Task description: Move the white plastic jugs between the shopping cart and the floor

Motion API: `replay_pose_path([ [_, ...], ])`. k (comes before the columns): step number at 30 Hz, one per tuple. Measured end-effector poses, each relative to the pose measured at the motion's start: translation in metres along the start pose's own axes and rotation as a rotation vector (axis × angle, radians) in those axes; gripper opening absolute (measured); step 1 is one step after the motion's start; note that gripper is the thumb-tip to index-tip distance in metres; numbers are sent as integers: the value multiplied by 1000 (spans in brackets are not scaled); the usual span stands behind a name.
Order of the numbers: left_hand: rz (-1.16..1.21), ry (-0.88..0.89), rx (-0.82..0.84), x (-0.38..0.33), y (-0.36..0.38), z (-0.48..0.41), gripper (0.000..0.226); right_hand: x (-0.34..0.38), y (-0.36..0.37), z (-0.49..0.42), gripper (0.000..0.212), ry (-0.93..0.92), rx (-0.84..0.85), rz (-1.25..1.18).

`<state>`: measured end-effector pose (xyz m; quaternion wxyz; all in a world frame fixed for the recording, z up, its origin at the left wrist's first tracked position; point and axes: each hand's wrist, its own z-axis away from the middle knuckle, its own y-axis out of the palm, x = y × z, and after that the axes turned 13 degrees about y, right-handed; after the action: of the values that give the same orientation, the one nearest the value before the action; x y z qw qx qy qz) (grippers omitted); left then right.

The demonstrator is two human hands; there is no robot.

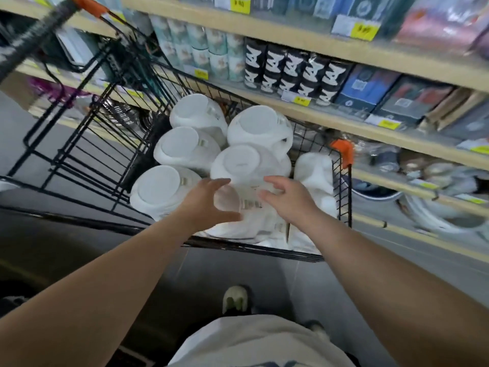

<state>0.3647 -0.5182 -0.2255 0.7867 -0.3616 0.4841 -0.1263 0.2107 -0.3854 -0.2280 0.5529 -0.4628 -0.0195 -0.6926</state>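
Head view: the left hand [209,202] and the right hand [288,200] reach into a black wire shopping cart [254,250] with fingers spread and uncurled. They flank one white plastic jug [247,207] lying on its side between them; motion blur hides whether the fingertips touch it. Beyond both hands, five more white jugs [185,147] lie packed bottoms-up in the cart, and another white jug [315,173] sits just right of the right hand. Grey floor [264,274] lies below the forearms, and wooden store shelves [317,43] run beyond the cart.
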Motion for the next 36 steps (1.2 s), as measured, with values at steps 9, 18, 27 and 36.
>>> replay_pose_path([
  [9, 176, 355, -70, -165, 79, -43, 45, -94, -158, 70, 28, -51, -398, -281],
  [18, 239, 632, 128, -369, 223, -74, 38, -250, -329, 150, 21, 49, -689, -379],
  [27, 227, 829, 401, -529, 363, -129, 39, -384, -449, 191, 22, 205, -917, -589],
  [36, 223, 1041, 769, -730, 524, -201, 39, -505, -597, 214, 27, 464, -1247, -779],
])
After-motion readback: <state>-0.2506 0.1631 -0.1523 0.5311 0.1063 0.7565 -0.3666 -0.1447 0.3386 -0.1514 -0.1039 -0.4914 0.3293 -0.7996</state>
